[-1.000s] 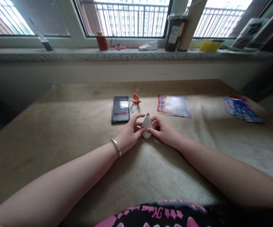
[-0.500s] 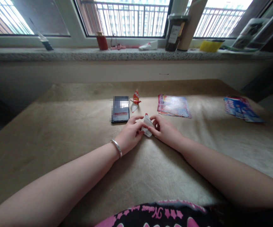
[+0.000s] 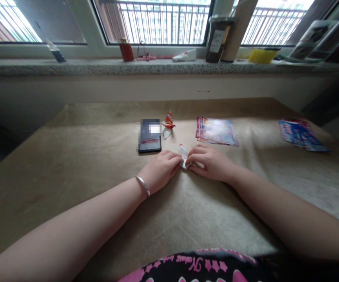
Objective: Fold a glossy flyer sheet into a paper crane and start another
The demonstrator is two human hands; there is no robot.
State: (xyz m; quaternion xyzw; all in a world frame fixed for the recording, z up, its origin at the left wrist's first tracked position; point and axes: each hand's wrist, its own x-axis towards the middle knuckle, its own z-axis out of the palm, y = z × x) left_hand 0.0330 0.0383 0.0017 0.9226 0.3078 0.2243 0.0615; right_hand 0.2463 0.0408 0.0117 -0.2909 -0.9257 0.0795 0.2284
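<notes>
A small folded piece of paper (image 3: 183, 152), white with a red tip, sits between my hands on the table. My left hand (image 3: 162, 166), with a silver bangle at the wrist, pinches its lower left edge. From the other side, my right hand (image 3: 209, 161) grips the lower right edge with bent fingers. Parts of the paper are covered by my fingertips. Just beyond stands a red and white origami crane (image 3: 169, 122). A phone (image 3: 149, 137) lies left of the crane, its screen partly blurred out.
Printed colourful sheets (image 3: 216, 131) lie in a stack behind my right hand. More blue and red sheets (image 3: 301, 135) are fanned at the far right of the table (image 3: 69, 156). Along the window sill (image 3: 93, 69) stand a red bottle (image 3: 126, 51), a dark jar (image 3: 216, 41) and a yellow object (image 3: 261, 56).
My fingers have shifted down to the paper's lower edges, and more of its upper part shows. My left hand has turned more palm-down. The crane, phone and sheets stay put.
</notes>
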